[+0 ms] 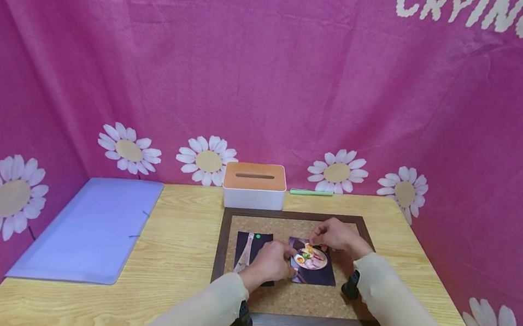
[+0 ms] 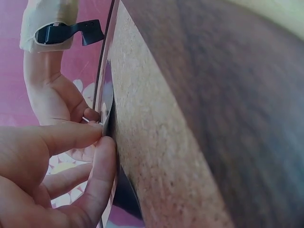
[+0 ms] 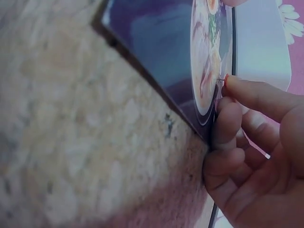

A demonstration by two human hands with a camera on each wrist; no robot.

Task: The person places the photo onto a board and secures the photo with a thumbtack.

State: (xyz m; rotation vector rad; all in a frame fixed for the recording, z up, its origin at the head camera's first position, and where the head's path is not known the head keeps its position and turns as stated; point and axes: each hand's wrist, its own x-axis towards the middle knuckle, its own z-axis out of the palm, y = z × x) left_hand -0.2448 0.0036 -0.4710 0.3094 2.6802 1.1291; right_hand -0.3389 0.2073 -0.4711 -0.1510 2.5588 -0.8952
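Observation:
A photo of a ramen bowl [image 1: 312, 259] lies over the cork board [image 1: 304, 305]. My left hand [image 1: 272, 262] pinches its left edge between thumb and forefinger, and in the left wrist view that edge bends up from the cork. Near the photo's top edge, my right hand [image 1: 333, 234] holds a small red thumbtack [image 3: 226, 82], its thin metal point directed at the photo. A second, dark photo [image 1: 246, 249] lies to the left on the cork, with a green round tack [image 1: 258, 236] at its top. My left hand partly covers that photo.
The board's dark wooden frame [image 1: 300, 324] surrounds the cork. Behind it stand a white tissue box [image 1: 254, 199] with a wood-tone lid and a slim green object [image 1: 311, 192]. A lavender folder [image 1: 84, 230] lies on the table's left side, beside the pink curtain [image 1: 263, 75].

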